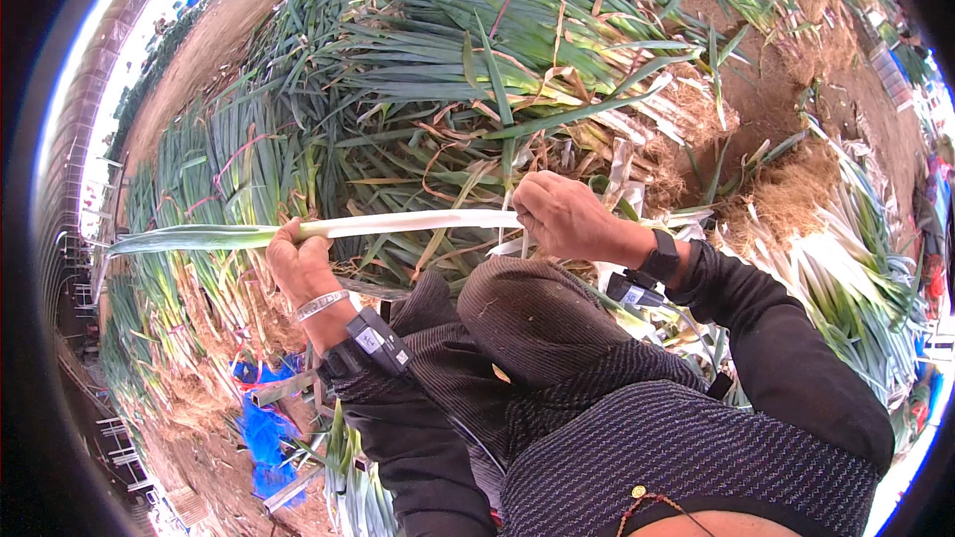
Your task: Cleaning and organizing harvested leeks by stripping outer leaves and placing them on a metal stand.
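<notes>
A long green onion [418, 223] lies level across my lap, its white shaft to the right and its green leaves to the left. My left hand [303, 268] is closed around it where the white turns green. At the white end, my right hand [562, 214] is closed with its fingers bent in, and that end goes in under them. A thin pale strip hangs from the shaft beside the right fingers. What else those fingers pinch is hidden.
Big heaps of green onions [448, 30] lie in front, with rooted bundles at the left [199, 179] and right [856, 259]. Loose leaves [408, 169] litter the ground before my knees. Blue plastic [267, 438] lies at the lower left, near trimmed onions [358, 487].
</notes>
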Motion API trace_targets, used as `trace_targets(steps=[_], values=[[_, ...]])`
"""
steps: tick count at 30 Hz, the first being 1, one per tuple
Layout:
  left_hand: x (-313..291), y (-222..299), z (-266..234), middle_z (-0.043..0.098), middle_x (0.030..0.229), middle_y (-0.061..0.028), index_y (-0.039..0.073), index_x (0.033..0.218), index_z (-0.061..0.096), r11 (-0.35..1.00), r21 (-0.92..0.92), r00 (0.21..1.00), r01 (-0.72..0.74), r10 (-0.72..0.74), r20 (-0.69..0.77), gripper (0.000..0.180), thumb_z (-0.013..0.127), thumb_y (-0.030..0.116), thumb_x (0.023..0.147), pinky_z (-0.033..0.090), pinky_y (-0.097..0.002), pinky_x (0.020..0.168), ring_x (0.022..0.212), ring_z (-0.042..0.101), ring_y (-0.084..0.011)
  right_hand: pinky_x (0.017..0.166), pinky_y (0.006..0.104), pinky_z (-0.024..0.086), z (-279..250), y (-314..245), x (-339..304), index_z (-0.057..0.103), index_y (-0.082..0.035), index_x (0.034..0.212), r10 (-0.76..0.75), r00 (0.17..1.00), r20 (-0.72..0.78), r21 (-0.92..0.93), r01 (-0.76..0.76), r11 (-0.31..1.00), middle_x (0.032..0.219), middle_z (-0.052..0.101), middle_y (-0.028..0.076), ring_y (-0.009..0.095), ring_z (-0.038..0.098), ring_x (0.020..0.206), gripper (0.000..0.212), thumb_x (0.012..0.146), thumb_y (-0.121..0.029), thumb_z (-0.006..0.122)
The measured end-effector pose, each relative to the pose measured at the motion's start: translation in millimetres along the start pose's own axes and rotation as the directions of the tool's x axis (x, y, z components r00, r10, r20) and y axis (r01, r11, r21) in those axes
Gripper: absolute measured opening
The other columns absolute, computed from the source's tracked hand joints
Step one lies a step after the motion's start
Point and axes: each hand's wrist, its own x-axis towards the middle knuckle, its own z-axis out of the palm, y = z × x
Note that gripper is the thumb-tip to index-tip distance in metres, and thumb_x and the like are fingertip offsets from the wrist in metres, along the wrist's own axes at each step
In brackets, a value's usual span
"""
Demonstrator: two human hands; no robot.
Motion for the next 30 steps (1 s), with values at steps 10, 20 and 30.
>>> trace_targets(steps=[10,20,30], values=[[-5,-5,-10,0.068,0.084,-0.0146,-0.013,0.104,0.065,0.951,0.303,0.998,-0.063,0.063,0.013,0.036,0.064,0.0,0.071,0.049,-0.0291,0.071,0.076,0.062,-0.0184,0.068,0.0381,0.049,-8,-13,2,0.055,-0.003,0.089,-0.154,0.987,0.049,0.255,0.137,0.957,0.082,0.059,0.01,0.027,0.062,0.077,0.011,0.087,-0.011,0.063],[-4,-1,-6,0.069,0.098,-0.0218,-0.009,0.111,0.065,0.904,0.423,0.962,-0.069,0.172,-0.211,0.043,0.075,0.003,0.071,0.052,-0.0328,0.08,0.086,0.066,-0.0258,0.083,0.0317,0.05,-60,25,8,0.067,-0.003,0.104,-0.026,0.882,0.471,0.56,-0.276,0.781,0.095,0.065,0.008,0.017,0.063,0.092,0.018,0.09,-0.015,0.068],[-17,21,1,0.054,0.105,-0.0229,-0.017,0.115,0.049,0.996,0.088,1.0,-0.016,0.016,-0.004,0.031,0.059,-0.004,0.089,0.058,-0.0395,0.082,0.098,0.06,-0.0248,0.08,0.0409,0.046,3,42,7,0.053,-0.011,0.117,-0.133,0.982,-0.133,-0.358,0.077,0.93,0.104,0.053,0.006,0.027,0.055,0.097,0.049,0.074,-0.019,0.074]])
